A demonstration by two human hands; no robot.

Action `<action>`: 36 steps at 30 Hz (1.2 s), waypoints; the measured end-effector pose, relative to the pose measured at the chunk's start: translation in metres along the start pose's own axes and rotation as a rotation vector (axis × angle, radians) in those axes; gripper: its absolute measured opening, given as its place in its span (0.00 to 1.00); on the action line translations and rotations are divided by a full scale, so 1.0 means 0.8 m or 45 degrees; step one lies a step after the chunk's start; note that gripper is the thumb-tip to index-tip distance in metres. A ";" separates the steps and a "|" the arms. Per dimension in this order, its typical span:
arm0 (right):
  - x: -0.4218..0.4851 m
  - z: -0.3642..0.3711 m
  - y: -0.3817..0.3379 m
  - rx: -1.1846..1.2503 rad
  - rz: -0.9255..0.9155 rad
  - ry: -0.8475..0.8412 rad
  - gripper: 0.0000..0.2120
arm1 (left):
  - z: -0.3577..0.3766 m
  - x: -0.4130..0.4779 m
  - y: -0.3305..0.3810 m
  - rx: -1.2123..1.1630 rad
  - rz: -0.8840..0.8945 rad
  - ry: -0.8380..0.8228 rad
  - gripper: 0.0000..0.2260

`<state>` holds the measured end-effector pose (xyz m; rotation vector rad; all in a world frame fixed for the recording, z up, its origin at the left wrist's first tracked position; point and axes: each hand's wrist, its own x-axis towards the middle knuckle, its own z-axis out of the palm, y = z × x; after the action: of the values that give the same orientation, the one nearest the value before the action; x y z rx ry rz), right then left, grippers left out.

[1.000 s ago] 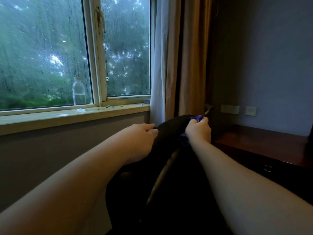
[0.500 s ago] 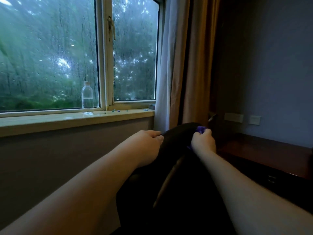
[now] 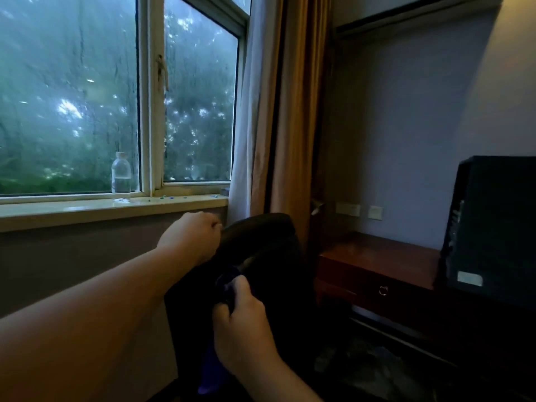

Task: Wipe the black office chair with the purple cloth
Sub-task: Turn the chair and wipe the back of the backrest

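The black office chair [image 3: 272, 256] stands in the dim centre, its rounded backrest top just below the curtains. My left hand [image 3: 193, 237] grips the left edge of the backrest near the top. My right hand [image 3: 242, 323] is closed on the purple cloth [image 3: 227, 281] and presses it against the back of the chair, lower down. A loose end of the cloth hangs below my right wrist. Most of the chair's lower part is lost in shadow.
A windowsill [image 3: 110, 208] with a clear plastic bottle [image 3: 121, 173] runs along the left. Curtains [image 3: 278, 111] hang behind the chair. A dark wooden desk [image 3: 377, 256] with a drawer stands at the right, and a black box-like object [image 3: 493, 227] sits on it.
My right hand has slid the purple cloth down from the top of the backrest to lower on the chair's back. My view has turned right. The left hand keeps its grip.
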<state>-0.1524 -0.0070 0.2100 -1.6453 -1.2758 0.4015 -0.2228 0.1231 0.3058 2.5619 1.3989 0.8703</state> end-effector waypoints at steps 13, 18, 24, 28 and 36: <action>-0.096 -0.188 0.105 0.186 0.563 0.320 0.06 | -0.051 -0.121 0.071 0.091 0.374 -0.132 0.11; -0.141 -0.213 0.136 0.221 0.710 0.408 0.05 | -0.033 -0.184 0.091 -0.056 0.442 -0.348 0.09; -0.194 -0.216 0.178 0.294 0.821 0.501 0.07 | 0.029 -0.243 0.133 -0.061 0.410 -0.512 0.11; -0.212 -0.213 0.201 0.387 0.855 0.515 0.10 | 0.082 -0.257 0.158 -0.083 0.340 -0.514 0.11; -0.195 -0.208 0.255 0.402 0.886 0.482 0.11 | 0.181 -0.256 0.182 -0.172 0.292 -0.642 0.11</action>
<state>0.0207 -0.2182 0.0720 -1.7441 -0.3129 0.6318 -0.1242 -0.0974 0.1462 2.6114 0.8863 0.2849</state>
